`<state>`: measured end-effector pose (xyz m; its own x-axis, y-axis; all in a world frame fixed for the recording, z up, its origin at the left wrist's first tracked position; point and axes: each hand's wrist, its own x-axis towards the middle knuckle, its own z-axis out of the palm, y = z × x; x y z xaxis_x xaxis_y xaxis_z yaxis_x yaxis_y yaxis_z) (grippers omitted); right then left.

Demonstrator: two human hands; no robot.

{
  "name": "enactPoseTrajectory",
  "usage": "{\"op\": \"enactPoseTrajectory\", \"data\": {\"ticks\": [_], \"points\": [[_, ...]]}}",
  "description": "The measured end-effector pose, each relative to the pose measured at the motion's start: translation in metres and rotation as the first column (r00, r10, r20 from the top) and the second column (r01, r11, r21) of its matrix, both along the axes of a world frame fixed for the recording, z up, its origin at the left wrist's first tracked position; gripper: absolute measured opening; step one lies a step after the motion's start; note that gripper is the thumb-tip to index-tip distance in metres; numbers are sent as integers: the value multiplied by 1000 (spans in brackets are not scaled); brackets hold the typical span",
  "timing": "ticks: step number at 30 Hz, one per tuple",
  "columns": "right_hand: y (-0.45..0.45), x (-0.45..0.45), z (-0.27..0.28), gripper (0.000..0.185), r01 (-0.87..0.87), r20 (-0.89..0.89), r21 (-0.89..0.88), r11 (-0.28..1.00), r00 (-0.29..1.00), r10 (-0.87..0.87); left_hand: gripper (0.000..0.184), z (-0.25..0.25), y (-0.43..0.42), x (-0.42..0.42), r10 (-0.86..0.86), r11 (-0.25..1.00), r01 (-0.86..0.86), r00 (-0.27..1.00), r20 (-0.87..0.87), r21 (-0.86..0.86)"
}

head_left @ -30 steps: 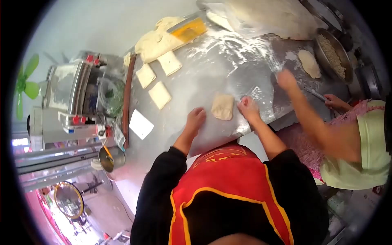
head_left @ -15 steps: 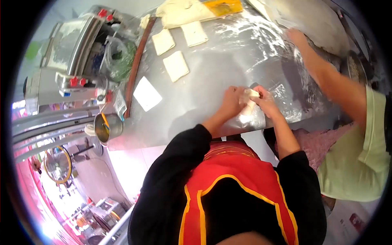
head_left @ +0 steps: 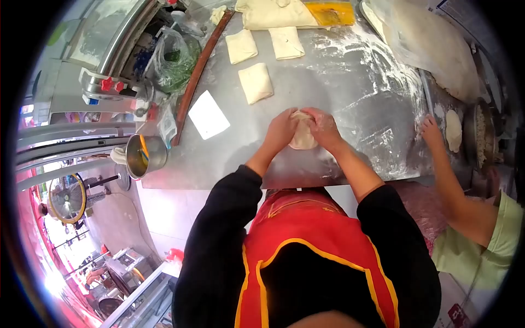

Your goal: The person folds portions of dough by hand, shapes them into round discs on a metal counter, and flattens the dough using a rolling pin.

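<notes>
In the head view, a soft piece of pale dough (head_left: pixel 303 138) lies on the steel table near its front edge. My left hand (head_left: pixel 281 131) grips its left upper side, fingers curled. On the opposite side my right hand (head_left: pixel 325 129) holds the dough's upper right edge. Part of the dough is hidden under the fingers. Beyond my hands are flat folded dough pieces: one nearest (head_left: pixel 255 83), one at back left (head_left: pixel 241 47) and one at back right (head_left: pixel 286 42). A white rectangular sheet or plate (head_left: pixel 209 115) lies to the left.
A long wooden stick (head_left: pixel 201 76) borders the left side, near a bag of greens (head_left: pixel 183 68) and a metal pot (head_left: pixel 147 157). Large dough (head_left: pixel 273 15) and a yellow scraper-like piece (head_left: pixel 334 13) lie at the back. At right, a co-worker's hand (head_left: pixel 432 131) is beside flat dough (head_left: pixel 453 131) and a pan (head_left: pixel 481 136).
My hands have moved left with the dough, which now looks wider and rests flatter. The co-worker's hand has come back from the large covered mass toward the table's right edge. The view has shifted.
</notes>
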<state>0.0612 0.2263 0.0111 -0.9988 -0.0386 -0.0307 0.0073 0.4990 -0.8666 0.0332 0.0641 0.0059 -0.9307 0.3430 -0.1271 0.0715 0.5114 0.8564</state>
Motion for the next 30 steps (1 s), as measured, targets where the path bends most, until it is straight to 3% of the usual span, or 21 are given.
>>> {"op": "enactPoseTrajectory", "data": {"ticks": [3,6,7,9,13,16,19,22,24,25,26,27,29,30], "points": [[3,15,-19,37,-8,-260,177,984,964,54,37,18,9,1,-27,1000,25,986,165,11],[9,46,-17,49,-83,-406,384,920,880,248,49,-6,-15,32,-290,955,252,905,-312,-156],[8,59,-13,53,-110,-432,450,886,842,324,52,-5,-19,44,-337,934,262,870,-359,-242],[1,81,1,58,-172,-338,446,879,877,343,59,-4,-22,66,-442,874,268,786,-432,-406],[-10,74,-3,62,-118,-334,423,898,901,276,62,-18,-14,65,-428,865,248,819,-382,-437],[-12,58,-9,61,-90,-267,530,843,926,267,64,-17,-9,49,-482,812,251,798,-363,-527],[-9,50,-3,55,-125,-191,634,763,931,311,58,-15,-10,44,-451,849,266,814,-365,-457],[13,53,6,45,-84,-119,264,961,986,119,50,-48,-28,18,-393,915,334,861,-323,-225],[14,63,19,39,140,166,73,987,975,-151,46,-24,-29,11,-65,995,62,997,-51,-72],[15,69,25,37,273,324,4,962,910,-260,45,-7,-28,9,94,995,-91,990,110,-30],[23,76,-21,34,304,499,-97,948,839,-218,43,-3,-22,6,134,991,-129,979,155,-41],[16,77,-15,34,479,615,-242,843,748,-249,40,-4,-17,-1,98,992,-76,970,223,-105],[-17,81,6,35,791,813,-407,457,542,-213,36,-4,0,-14,10,973,73,933,359,-217],[-22,85,-12,37,777,776,-485,401,594,-212,33,2,9,-13,-21,975,81,961,274,-209]]}}
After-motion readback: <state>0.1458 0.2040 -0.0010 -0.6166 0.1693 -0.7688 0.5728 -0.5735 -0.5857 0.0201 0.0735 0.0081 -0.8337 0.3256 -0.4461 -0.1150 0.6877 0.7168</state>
